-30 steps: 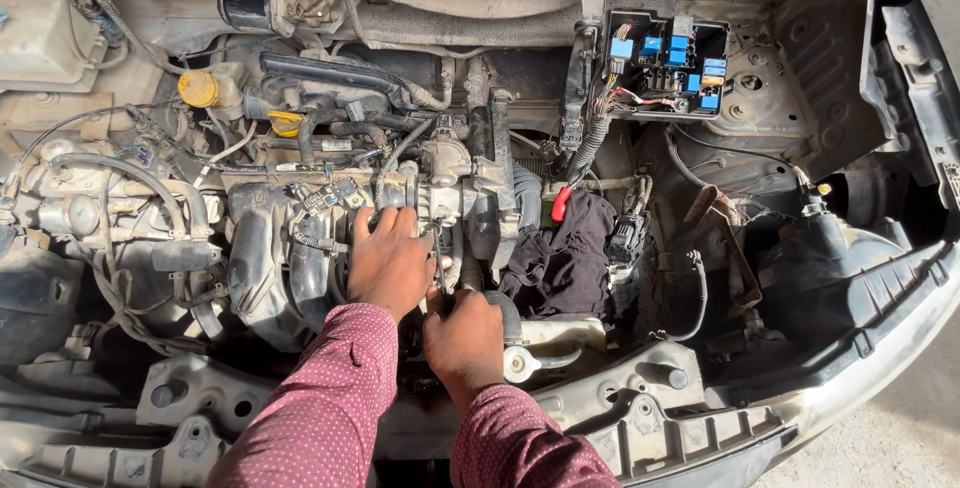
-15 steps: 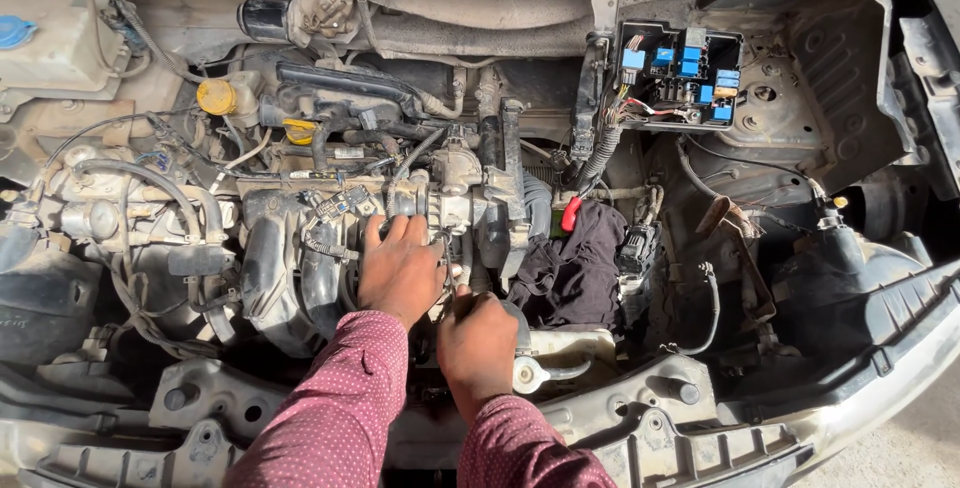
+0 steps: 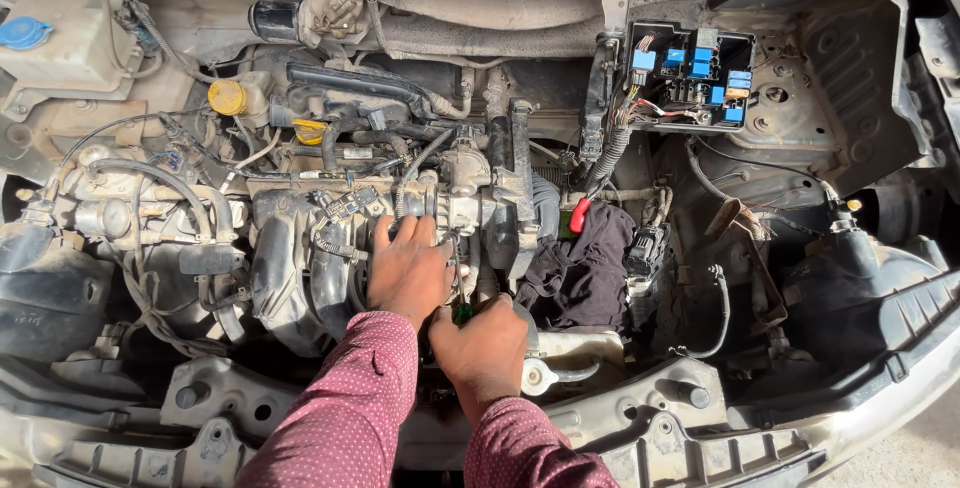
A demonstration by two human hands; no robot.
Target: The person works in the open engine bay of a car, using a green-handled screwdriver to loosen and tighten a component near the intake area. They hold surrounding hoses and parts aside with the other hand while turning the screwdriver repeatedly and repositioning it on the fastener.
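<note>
Under the raised hood, a person leans over a dusty engine bay, both arms in maroon dotted sleeves. Left hand lies flat on the engine, fingers spread and pressed on a grey metal part just below a black connector, not wrapped around anything, palm down. Right hand sits lower, near the front edge, curled into a closed fist around a tool with a green handle; only a sliver of the green shows between thumb and fingers, the tool's tip is hidden. The two hands are just beside each other, almost touching at the thumb side.

Black intake manifold is left of the left hand. Black cloth is bunched right of the hands, with a red clip at its top edge. Open fuse box with blue relays sits at the back right. Yellow cap and a smaller yellow dipstick handle are at back left. White reservoir with a blue cap is in the far left corner. Grey front crossmember runs below the arms. Wires and hoses run all over the left side.
</note>
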